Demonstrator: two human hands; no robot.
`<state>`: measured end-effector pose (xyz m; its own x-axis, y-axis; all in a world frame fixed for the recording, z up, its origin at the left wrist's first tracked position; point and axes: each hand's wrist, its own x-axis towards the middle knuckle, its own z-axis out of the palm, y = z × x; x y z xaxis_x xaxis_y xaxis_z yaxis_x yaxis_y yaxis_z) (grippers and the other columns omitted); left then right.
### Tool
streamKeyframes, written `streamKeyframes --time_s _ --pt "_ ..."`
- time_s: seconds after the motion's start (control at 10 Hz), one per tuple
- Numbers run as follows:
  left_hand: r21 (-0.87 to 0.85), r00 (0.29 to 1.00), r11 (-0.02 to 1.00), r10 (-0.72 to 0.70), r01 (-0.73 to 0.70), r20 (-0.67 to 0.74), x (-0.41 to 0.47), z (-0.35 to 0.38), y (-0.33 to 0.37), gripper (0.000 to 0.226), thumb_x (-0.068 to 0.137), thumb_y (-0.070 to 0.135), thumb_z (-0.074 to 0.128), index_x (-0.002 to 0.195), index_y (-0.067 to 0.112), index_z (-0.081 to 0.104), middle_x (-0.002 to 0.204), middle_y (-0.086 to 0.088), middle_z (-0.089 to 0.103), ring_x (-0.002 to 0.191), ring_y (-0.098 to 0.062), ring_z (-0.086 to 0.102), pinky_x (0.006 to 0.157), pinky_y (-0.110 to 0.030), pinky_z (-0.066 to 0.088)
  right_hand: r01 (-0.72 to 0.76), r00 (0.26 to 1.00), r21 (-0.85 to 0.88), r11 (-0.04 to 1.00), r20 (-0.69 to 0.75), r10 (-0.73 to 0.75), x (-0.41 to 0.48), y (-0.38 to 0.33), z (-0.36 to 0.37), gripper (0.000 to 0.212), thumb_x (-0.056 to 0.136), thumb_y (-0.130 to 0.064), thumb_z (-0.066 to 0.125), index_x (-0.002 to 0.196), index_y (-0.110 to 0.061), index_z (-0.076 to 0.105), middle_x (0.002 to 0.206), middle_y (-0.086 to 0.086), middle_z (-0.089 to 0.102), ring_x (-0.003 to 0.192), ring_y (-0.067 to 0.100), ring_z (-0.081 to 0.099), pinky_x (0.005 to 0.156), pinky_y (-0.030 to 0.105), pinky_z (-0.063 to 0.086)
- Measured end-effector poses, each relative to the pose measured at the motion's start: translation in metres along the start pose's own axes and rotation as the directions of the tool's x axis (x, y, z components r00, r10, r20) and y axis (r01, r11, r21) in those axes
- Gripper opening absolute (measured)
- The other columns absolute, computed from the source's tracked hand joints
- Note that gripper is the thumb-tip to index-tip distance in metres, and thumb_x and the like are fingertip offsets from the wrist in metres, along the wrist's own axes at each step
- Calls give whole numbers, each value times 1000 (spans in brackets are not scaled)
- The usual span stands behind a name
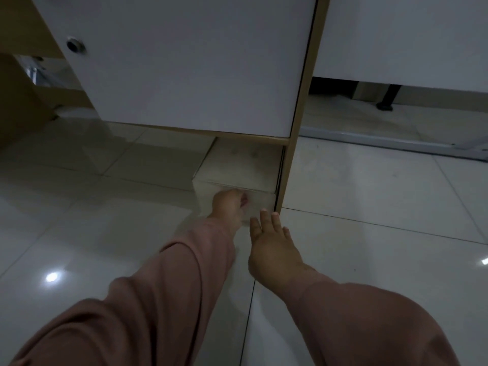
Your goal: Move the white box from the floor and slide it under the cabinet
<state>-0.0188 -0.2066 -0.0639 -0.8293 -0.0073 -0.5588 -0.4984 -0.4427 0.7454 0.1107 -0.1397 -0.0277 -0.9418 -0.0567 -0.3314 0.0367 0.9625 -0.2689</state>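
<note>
The white box (237, 167) lies on the tiled floor, its far part under the white cabinet (184, 70), its near end sticking out beside the cabinet's wooden side panel (295, 143). My left hand (228, 204) presses against the box's near face with fingers curled on it. My right hand (272, 241) hovers just in front of the box's near right corner, fingers spread, holding nothing. Both arms wear pink sleeves.
Glossy white floor tiles (369, 186) spread all around. A second white panel (396, 40) hangs at the right with a dark furniture leg (385, 101) behind it. Wooden shelving (23, 88) stands at the far left.
</note>
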Motion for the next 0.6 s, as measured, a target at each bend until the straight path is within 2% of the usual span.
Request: streamKeyframes --time_s 0.1,0.2,0.3,0.4,0.5,0.6 --pt "75 998 997 -15 10 60 -2 2 2 24 94 1 43 75 7 57 81 -8 57 77 -18 55 74 -29 49 -3 1000 12 1000 -4 3 -2 -3 -4 76 90 -8 42 152 -9 -2 162 16 -12 149 34 -12 122 49 3" --pt "300 987 954 -52 4 154 -3 8 8 16 94 11 49 102 10 63 115 -7 59 105 -19 52 90 -40 49 -6 1000 32 999 0 6 -5 -5 -8 75 91 -10 43 152 -9 -1 163 15 -6 149 34 -5 122 48 8" --pt "498 965 866 -91 -45 244 -7 12 11 60 95 13 47 152 22 28 151 -2 37 136 -23 39 111 -47 37 -16 1000 39 999 -7 16 -9 -6 -13 75 91 -12 46 152 -9 2 163 15 0 149 33 2 122 46 13" --pt "606 958 786 -68 -121 280 -24 14 11 69 96 13 47 155 21 13 163 -1 20 148 -21 24 120 -38 20 -37 999 51 998 -25 38 -15 -5 -19 74 90 -13 45 152 -10 3 163 15 3 149 34 4 121 45 16" --pt "703 953 673 10 -230 303 -41 10 10 70 93 13 47 155 13 14 163 -7 20 149 -22 24 117 -29 22 -48 997 49 998 -62 52 -21 -5 -25 74 89 -12 44 152 -10 6 162 15 6 149 34 5 120 46 20" --pt "752 950 590 94 -295 299 -65 3 10 70 91 16 48 155 14 19 162 -5 24 146 -20 29 110 -22 26 -54 990 44 998 -127 59 -32 -8 -30 75 87 -10 45 151 -8 7 161 15 12 148 35 9 118 47 24"
